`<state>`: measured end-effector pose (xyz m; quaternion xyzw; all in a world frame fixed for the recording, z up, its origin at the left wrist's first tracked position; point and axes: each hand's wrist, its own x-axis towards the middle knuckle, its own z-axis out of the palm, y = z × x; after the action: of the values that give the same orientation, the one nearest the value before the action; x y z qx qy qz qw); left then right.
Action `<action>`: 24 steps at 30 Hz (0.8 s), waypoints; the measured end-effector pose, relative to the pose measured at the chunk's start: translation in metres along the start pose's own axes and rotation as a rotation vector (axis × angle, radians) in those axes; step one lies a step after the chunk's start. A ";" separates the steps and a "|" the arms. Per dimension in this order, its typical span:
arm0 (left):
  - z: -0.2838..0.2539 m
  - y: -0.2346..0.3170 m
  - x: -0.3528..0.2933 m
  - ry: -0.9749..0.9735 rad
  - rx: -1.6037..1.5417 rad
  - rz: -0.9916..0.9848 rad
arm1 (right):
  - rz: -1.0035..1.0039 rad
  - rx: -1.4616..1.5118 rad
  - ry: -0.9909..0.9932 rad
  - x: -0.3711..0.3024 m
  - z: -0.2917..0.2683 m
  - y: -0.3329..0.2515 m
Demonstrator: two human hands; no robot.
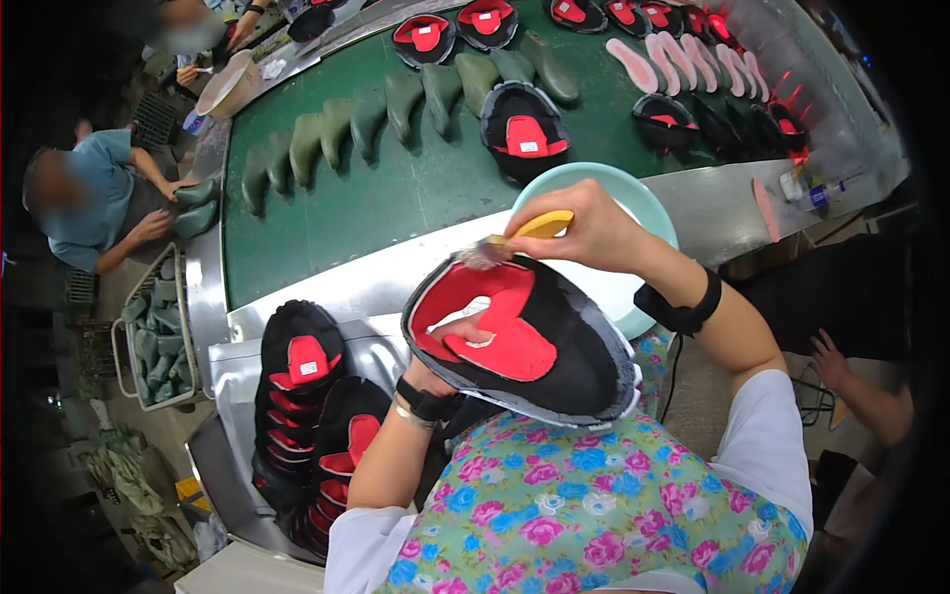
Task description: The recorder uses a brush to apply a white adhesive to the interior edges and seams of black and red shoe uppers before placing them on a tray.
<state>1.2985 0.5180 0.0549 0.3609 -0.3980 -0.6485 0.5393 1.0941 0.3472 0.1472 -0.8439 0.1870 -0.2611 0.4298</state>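
Note:
A black shoe upper (584,346) with a red lining is tilted in front of me, its edge coated whitish. My left hand (461,331) holds it, reaching into its opening; part of the hand is hidden behind the upper. In my right hand (599,230) is a brush (542,225) with a yellow handle. Its bristles touch or nearly touch the upper's far edge. Under the right hand stands a pale teal basin (655,220) with white contents. To the left, more black and red uppers (297,342) are stacked in rows.
On the green conveyor belt (327,238) stand green shoe lasts (401,104), another upper (524,139) and pink insoles (673,64). A person in blue (99,188) handles lasts at the left, near a crate (163,337) of lasts. Another person's hand (831,361) shows at right.

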 end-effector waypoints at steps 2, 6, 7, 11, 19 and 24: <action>0.013 0.009 0.006 0.001 -0.353 -0.044 | 0.139 -0.135 0.051 -0.014 -0.003 0.010; -0.011 -0.008 -0.007 0.220 -0.417 -0.262 | 0.464 -0.019 0.099 -0.028 0.002 0.001; -0.022 -0.013 -0.012 0.206 -0.342 -0.249 | 0.534 0.028 0.111 -0.026 0.003 -0.002; -0.043 0.021 -0.015 0.294 -0.349 -0.153 | 0.731 0.239 0.326 -0.034 -0.018 0.013; -0.194 -0.020 0.080 0.402 -0.475 0.052 | 0.590 0.437 0.656 -0.062 -0.036 0.035; -0.184 -0.096 0.211 0.519 -0.752 0.192 | 0.674 0.441 0.734 -0.070 -0.026 0.031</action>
<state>1.3906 0.2967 -0.1183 0.2522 -0.0190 -0.5832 0.7720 1.0204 0.3516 0.1147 -0.4804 0.5257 -0.4195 0.5630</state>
